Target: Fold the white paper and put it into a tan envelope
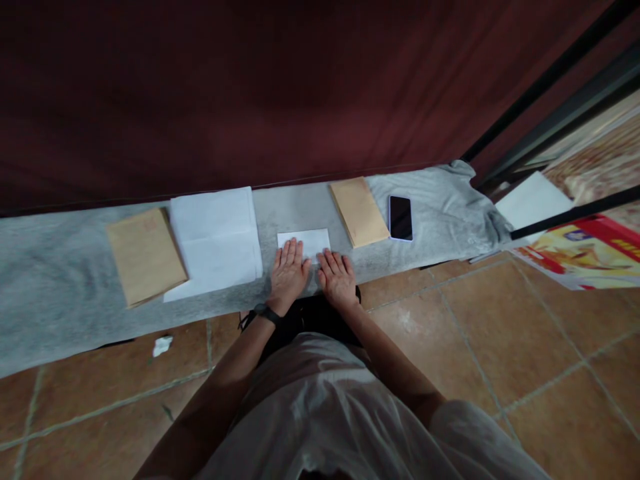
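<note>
A small folded white paper (311,240) lies flat on the grey cloth in front of me. My left hand (289,272) rests on its left part, fingers stretched out. On its right end lies my right hand (338,277), fingers also extended and flat. Left of my hands is a stack of larger white sheets (217,233), with a brown envelope (145,253) overlapping its left edge. To the right, another stack of brown envelopes (358,212) sits beside a dark-screened phone (401,218).
The grey cloth (55,287) covers a long narrow surface along a dark red curtain (210,93). Black metal bars, a white sheet (533,203) and a colourful printed bag (590,253) are at the right. A crumpled white scrap (163,345) lies on the tiled floor.
</note>
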A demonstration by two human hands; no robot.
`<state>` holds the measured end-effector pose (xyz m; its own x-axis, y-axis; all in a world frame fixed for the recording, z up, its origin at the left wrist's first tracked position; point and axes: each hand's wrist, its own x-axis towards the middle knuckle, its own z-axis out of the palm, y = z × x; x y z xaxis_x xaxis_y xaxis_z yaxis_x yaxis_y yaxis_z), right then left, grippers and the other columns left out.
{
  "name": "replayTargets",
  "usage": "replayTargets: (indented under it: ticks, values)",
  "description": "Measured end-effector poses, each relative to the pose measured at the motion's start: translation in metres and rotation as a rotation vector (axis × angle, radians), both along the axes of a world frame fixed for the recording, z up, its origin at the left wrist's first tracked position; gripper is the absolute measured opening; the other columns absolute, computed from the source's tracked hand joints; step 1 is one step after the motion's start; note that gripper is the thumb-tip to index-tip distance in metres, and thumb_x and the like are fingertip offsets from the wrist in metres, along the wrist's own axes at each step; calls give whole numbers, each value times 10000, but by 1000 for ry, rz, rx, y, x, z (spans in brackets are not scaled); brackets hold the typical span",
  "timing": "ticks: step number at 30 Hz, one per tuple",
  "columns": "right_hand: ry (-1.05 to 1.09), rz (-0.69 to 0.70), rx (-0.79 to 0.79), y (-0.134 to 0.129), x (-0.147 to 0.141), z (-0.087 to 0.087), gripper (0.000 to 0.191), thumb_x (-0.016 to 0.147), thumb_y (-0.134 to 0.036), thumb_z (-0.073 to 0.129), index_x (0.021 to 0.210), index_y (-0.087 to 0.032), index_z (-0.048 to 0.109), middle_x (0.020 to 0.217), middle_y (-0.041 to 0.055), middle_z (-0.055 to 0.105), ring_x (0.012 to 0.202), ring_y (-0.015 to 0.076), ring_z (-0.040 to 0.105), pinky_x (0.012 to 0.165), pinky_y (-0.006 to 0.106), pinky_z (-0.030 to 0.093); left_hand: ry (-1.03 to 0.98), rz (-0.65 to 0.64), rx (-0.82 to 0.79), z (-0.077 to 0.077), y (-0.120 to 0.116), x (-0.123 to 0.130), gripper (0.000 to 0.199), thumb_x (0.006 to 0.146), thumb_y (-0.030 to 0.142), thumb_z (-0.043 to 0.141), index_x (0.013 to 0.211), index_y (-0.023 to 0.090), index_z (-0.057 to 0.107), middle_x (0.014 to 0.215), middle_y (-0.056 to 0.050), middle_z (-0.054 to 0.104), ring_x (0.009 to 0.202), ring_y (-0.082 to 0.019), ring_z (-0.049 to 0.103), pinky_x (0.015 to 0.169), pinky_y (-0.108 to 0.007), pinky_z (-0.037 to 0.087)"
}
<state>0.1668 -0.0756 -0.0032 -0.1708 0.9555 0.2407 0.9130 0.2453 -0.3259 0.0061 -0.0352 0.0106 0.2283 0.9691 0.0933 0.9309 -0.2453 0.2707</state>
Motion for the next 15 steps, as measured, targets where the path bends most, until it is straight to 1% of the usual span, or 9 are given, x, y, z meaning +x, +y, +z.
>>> replayTargets:
  ticks: [3, 7, 11, 15]
  values:
    - [-9, -2, 0, 0, 0, 1, 477, 1054, -338, 420, 1502, -184, 478, 1573, 79, 454, 1442, 280, 429, 1237, 501, 250, -22, 58, 6, -1, -1, -10, 625, 1032, 394, 301, 1558, 56, 333, 1645, -168, 286, 1548, -269, 221, 1261, -490, 181]
    - [3, -6, -6, 0, 0, 2, 481, 1052, -330, 418, 1509, -190, 471, 1572, 77, 453, 1449, 281, 422, 1239, 507, 251, -51, 113, 34, -4, -8, -19, 606, 1029, 378, 311, 1551, 72, 351, 1634, -164, 318, 1544, -265, 235, 1259, -485, 203]
    - [29, -5, -26, 0, 0, 3, 488, 1048, -335, 424, 1518, -208, 458, 1574, 76, 451, 1455, 281, 415, 1241, 514, 251, -56, 127, 62, -5, -15, -21, 601, 1030, 349, 308, 1558, 62, 330, 1632, -183, 312, 1541, -271, 244, 1253, -494, 224]
    - [55, -6, -34, 0, 0, 8, 473, 1046, -322, 427, 1502, -206, 479, 1561, 79, 473, 1446, 276, 424, 1239, 510, 251, -66, 135, 68, -3, -17, -19, 597, 1025, 335, 321, 1565, 79, 321, 1633, -175, 314, 1540, -273, 247, 1253, -511, 225]
